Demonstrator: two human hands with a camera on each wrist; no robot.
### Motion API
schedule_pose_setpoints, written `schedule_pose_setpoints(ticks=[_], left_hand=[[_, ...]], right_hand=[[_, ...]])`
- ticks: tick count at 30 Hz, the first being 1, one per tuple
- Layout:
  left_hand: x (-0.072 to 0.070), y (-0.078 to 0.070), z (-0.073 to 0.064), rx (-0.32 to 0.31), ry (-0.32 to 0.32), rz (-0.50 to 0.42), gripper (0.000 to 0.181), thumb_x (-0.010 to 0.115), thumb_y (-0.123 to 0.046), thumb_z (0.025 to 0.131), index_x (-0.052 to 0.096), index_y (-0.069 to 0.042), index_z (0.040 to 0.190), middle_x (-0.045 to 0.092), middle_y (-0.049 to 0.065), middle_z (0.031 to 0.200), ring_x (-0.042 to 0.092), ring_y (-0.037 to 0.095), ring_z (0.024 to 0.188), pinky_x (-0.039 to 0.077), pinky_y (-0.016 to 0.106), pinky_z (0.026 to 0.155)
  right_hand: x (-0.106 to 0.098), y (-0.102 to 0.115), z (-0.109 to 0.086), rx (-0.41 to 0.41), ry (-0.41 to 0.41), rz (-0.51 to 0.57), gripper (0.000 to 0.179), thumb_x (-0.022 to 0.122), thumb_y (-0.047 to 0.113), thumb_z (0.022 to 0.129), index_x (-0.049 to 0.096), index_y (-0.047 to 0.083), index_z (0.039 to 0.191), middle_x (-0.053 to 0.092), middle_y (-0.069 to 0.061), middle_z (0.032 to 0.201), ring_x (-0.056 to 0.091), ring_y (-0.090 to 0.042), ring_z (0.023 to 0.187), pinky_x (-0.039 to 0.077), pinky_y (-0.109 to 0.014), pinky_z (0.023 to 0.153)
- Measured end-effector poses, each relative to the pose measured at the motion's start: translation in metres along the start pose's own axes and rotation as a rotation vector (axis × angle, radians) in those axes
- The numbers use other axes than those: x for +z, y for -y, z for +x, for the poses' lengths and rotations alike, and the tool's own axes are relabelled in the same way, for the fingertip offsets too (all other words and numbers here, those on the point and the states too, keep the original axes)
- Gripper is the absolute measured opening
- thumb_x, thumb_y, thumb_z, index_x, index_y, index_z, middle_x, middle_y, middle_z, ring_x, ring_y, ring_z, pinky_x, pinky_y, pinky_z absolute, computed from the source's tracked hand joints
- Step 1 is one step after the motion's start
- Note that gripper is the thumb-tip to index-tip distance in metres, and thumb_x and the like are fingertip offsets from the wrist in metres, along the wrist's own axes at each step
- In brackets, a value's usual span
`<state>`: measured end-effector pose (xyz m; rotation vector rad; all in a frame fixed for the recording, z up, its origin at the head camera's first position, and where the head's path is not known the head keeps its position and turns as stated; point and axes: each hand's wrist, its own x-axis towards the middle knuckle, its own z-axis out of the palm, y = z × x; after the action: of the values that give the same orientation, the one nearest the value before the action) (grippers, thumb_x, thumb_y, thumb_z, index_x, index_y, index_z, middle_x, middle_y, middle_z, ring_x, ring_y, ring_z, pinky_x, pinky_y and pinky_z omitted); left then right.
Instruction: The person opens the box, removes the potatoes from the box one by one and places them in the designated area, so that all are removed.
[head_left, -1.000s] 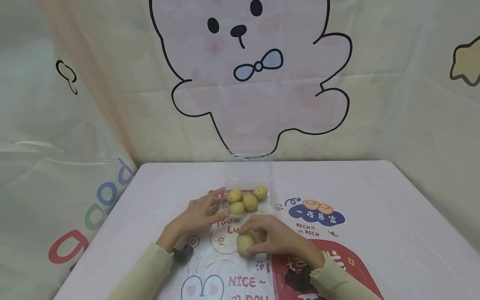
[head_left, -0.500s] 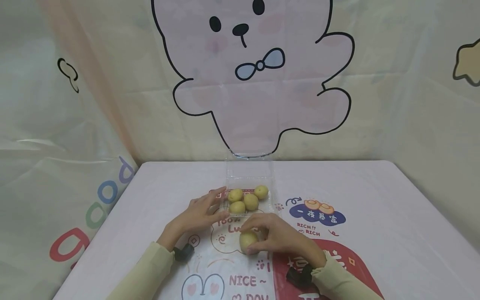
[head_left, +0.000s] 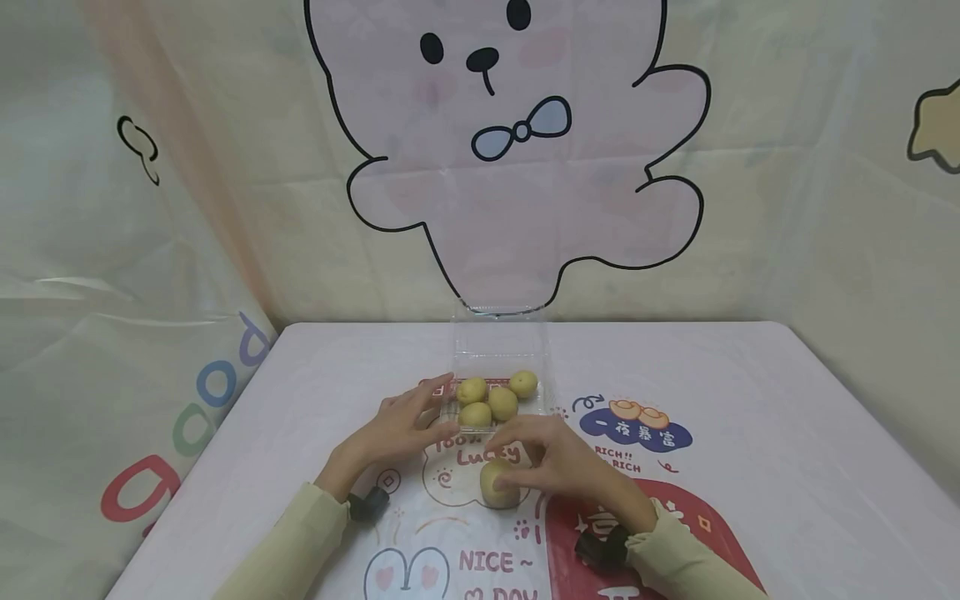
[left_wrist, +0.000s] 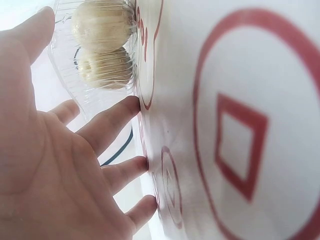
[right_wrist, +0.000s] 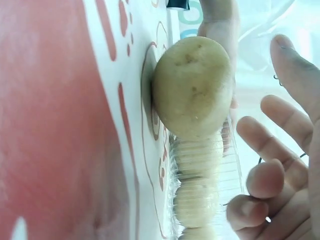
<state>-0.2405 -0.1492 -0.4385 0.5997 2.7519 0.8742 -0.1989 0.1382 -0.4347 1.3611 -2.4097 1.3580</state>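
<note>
A round, pale yellow potato rests on the printed tabletop. My right hand hovers over its right side, thumb overlapping it in the head view. From the right wrist, a gap shows between the potato and the loosely bent fingers of the right hand. Behind it stands a clear plastic clamshell box, lid up, with several similar potatoes inside. My left hand lies along the box's left side, fingers spread. In the left wrist view, the left hand has fingertips at the tabletop beside the box wall.
The white table carries printed drawings, red and blue patches and lettering. A pale curtain with a cartoon bear hangs just behind the table's far edge. Black wrist cameras sit at both sleeves.
My right hand's fingers have lifted and loosened from the potato, which has come slightly right and now stands on the table. My left hand holds its place by the box.
</note>
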Motion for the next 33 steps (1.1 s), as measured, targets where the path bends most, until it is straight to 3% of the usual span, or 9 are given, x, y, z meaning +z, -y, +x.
schedule_pose_setpoints(ticks=[3,6,16,21,28,33], left_hand=[[0.000,0.000,0.000,-0.005,0.000,0.002,0.084,0.058,-0.069,0.092,0.020,-0.041,0.161,0.052,0.004,0.155,0.023,0.033,0.158,0.014,0.065,0.124],[0.000,0.000,0.000,-0.003,-0.003,0.001,0.084,0.059,-0.068,0.092,0.021,-0.040,0.161,0.052,0.004,0.155,0.024,0.033,0.157,0.015,0.065,0.124],[0.001,0.001,0.001,-0.005,-0.007,0.002,0.084,0.059,-0.068,0.092,0.021,-0.040,0.161,0.053,0.004,0.154,0.024,0.033,0.157,0.015,0.065,0.123],[0.002,0.002,0.002,-0.007,-0.009,0.004,0.084,0.059,-0.068,0.092,0.020,-0.040,0.162,0.054,0.003,0.154,0.024,0.032,0.157,0.015,0.064,0.124],[0.002,0.001,0.001,-0.008,-0.009,0.005,0.084,0.058,-0.069,0.092,0.021,-0.040,0.162,0.054,0.002,0.153,0.027,0.031,0.157,0.016,0.063,0.124],[0.002,0.001,0.001,-0.003,-0.013,0.009,0.084,0.057,-0.070,0.092,0.021,-0.040,0.161,0.054,0.002,0.153,0.027,0.031,0.156,0.016,0.064,0.124]], right_hand=[[-0.002,0.001,0.001,-0.024,-0.056,-0.010,0.034,0.085,0.027,0.083,0.074,0.019,0.115,0.077,-0.005,0.106,0.047,0.000,0.058,0.043,-0.015,0.051],[-0.005,0.001,0.002,-0.026,-0.105,-0.012,0.035,0.086,0.024,0.082,0.074,0.018,0.114,0.077,-0.006,0.103,0.043,0.004,0.057,0.041,-0.015,0.049],[-0.014,-0.002,0.004,-0.020,-0.238,-0.057,0.036,0.087,0.014,0.080,0.074,0.008,0.113,0.075,-0.004,0.098,0.045,-0.002,0.058,0.041,-0.018,0.051],[-0.018,-0.006,0.009,-0.049,-0.305,-0.101,0.037,0.087,0.010,0.079,0.075,0.008,0.114,0.076,-0.010,0.100,0.058,-0.010,0.075,0.052,-0.026,0.063],[-0.022,-0.013,0.018,0.035,-0.315,-0.184,0.037,0.087,0.011,0.080,0.076,0.013,0.115,0.076,-0.005,0.101,0.063,-0.019,0.086,0.052,-0.027,0.078],[-0.022,-0.020,0.023,0.080,-0.289,-0.187,0.034,0.087,0.013,0.080,0.077,0.010,0.112,0.077,-0.007,0.105,0.066,-0.026,0.087,0.055,-0.040,0.079]])
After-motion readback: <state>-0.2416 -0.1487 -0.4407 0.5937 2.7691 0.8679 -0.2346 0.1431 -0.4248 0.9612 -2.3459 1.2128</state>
